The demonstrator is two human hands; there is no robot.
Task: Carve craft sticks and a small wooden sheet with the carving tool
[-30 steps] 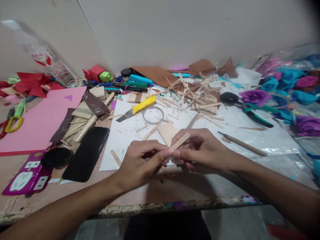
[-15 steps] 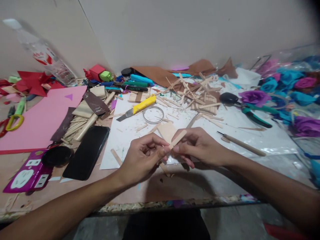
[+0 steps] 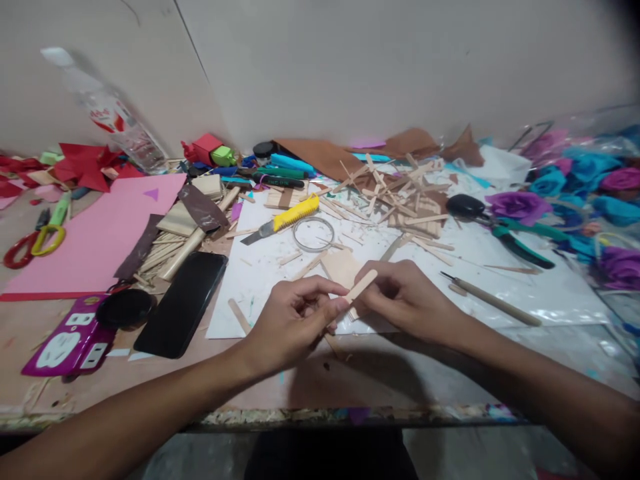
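My left hand [image 3: 300,310] pinches a craft stick [image 3: 362,287] between thumb and fingers, its rounded end slanting up to the right. Close against the stick is my right hand [image 3: 405,297], fingers curled and closed; whatever they grip is hidden. Just behind my hands a flat square of pale wood [image 3: 339,264] lies on the white sheet [image 3: 270,267]. A metal ring [image 3: 313,235] and a yellow box cutter [image 3: 283,219] with its blade out lie farther back. To the right of my right hand is a wooden-handled carving tool [image 3: 495,300].
Loose craft sticks [image 3: 395,183] form a heap at the back. Green-handled pliers [image 3: 523,243] lie right, near paper flowers [image 3: 575,167]. On the left are a black phone [image 3: 183,303], a purple device [image 3: 70,340], scissors [image 3: 47,237] and a leaning bottle [image 3: 117,123].
The whole view has shifted a little, so things sit farther right. My right fingers have curled in more closely by the stick, while my left hand still holds it.
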